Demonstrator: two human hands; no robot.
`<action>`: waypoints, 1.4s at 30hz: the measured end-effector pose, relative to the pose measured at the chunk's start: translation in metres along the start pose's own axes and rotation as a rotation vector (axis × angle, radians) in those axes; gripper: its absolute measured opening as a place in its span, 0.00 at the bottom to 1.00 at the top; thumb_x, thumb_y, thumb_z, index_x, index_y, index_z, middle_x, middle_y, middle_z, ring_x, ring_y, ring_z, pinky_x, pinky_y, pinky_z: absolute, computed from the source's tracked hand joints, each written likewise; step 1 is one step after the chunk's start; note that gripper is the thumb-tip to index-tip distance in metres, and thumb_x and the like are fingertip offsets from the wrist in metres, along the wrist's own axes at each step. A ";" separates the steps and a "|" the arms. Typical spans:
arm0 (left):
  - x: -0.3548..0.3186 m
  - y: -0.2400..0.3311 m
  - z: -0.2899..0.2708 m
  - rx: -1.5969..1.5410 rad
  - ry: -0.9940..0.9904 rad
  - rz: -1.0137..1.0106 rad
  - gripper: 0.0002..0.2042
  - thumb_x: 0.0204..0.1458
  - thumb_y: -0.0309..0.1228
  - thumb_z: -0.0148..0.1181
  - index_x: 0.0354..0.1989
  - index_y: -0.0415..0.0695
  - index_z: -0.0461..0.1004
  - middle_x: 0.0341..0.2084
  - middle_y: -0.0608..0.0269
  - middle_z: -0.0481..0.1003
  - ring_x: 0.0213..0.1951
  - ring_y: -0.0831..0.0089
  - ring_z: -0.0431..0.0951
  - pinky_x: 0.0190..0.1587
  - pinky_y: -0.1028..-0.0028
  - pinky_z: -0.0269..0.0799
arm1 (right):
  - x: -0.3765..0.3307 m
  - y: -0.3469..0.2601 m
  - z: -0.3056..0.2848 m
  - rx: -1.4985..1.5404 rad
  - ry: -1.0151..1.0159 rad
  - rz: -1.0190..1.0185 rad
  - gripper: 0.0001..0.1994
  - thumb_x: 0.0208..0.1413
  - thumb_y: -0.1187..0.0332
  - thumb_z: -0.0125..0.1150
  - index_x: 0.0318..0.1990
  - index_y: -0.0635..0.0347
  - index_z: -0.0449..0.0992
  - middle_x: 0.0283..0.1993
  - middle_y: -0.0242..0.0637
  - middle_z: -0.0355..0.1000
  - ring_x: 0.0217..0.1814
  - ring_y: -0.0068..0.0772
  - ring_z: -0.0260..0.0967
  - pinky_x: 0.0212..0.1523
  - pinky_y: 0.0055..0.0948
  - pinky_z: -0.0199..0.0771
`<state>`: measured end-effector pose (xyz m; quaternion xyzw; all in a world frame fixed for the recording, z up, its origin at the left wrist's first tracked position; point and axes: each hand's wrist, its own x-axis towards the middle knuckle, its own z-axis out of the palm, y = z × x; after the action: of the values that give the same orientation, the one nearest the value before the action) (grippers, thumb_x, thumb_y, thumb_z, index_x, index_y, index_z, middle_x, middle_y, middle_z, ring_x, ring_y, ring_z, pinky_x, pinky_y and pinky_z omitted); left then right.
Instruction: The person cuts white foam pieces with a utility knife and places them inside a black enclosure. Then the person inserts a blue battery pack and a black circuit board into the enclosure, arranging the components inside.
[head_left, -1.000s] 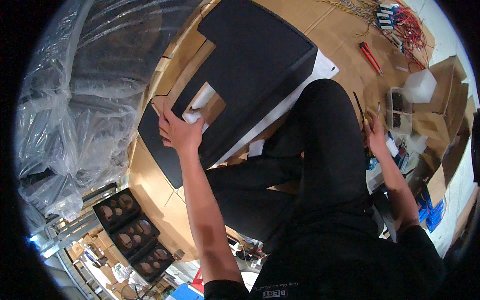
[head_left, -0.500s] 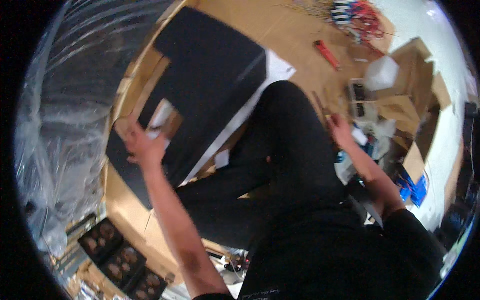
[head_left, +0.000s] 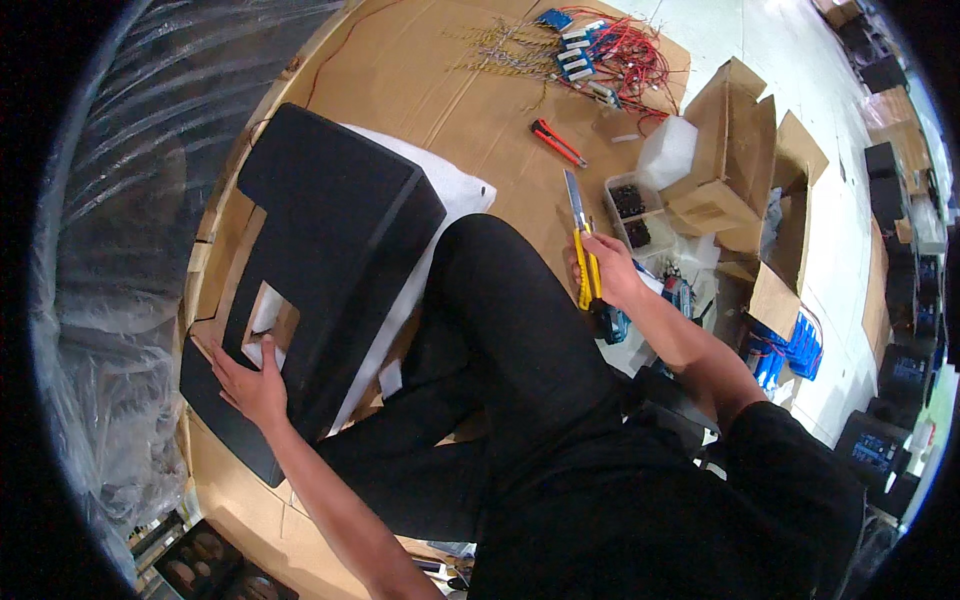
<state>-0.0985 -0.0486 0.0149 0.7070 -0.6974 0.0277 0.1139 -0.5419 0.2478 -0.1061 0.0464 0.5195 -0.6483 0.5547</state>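
Observation:
A large black box (head_left: pixel 320 250) with a rectangular cut-out lies on white foam sheet over brown cardboard, to the left of my black-trousered leg. My left hand (head_left: pixel 250 385) presses flat on its near edge, beside the cut-out. My right hand (head_left: pixel 605 270) grips a yellow utility knife (head_left: pixel 580 240) with its blade pushed out and pointing away from me, above the cardboard right of my knee.
A red-handled cutter (head_left: pixel 557 142) and bundles of red wires with blue parts (head_left: pixel 590 50) lie farther out. Open cardboard boxes (head_left: pixel 735 150) and a small tray of black parts (head_left: pixel 628 205) stand at right. Clear plastic wrap (head_left: pixel 120 200) fills the left side.
The view has swung, shifting everything down and left. My right hand has lifted the yellow knife off the cardboard. My left hand stays on the black box near the cut-out.

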 end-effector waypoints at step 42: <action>0.004 -0.005 0.011 0.027 0.025 0.100 0.39 0.55 0.53 0.62 0.71 0.44 0.59 0.69 0.51 0.61 0.70 0.50 0.59 0.70 0.44 0.52 | 0.012 0.030 -0.069 -1.455 0.253 -0.205 0.19 0.52 0.64 0.59 0.47 0.68 0.78 0.42 0.57 0.79 0.46 0.56 0.78 0.47 0.46 0.79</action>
<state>-0.0950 -0.0543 0.0046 0.6723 -0.7300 0.0518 0.1115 -0.5590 0.2944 -0.1633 -0.3067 0.8791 -0.1788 0.3181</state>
